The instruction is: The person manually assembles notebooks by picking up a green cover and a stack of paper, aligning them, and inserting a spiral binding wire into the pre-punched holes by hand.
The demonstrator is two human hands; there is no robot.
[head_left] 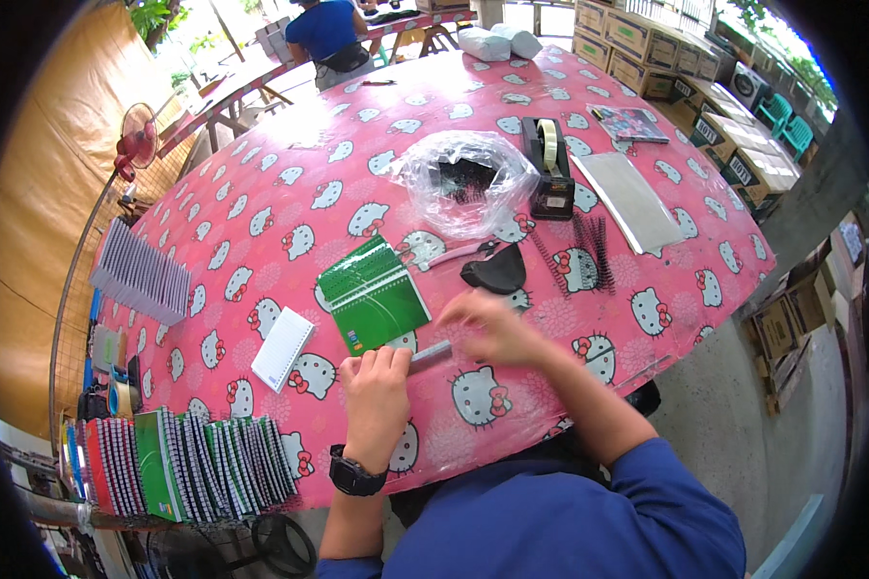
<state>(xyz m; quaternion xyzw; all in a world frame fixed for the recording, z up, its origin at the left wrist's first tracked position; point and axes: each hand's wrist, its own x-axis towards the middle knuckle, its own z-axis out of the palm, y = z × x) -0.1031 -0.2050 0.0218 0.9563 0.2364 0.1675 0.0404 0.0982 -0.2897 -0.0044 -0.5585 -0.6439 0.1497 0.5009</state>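
My left hand point(377, 394), a dark watch on its wrist, is closed on a thin greyish pad of paper point(432, 357) standing edge-up at the near side of the table. My right hand point(492, 333) hovers just right of the pad, its fingers smeared by motion. Beyond the left hand lie green notebook covers point(381, 307), overlapping. To their left is a loose white page block point(283, 349) with holes along an edge. A black wedge-shaped object point(495, 271) lies just past the right hand, near a pinkish strip point(454, 255). Black spiral coils point(597, 261) lie farther right.
Finished-looking spiral notebooks point(227, 463) stand in a row at the near left; a tall page stack point(140, 275) stands behind. A clear plastic bag point(425, 174) with dark contents, a tape dispenser point(553, 198) and a pale sheet stack point(632, 203) lie farther off. Another person point(328, 43) is beyond the table.
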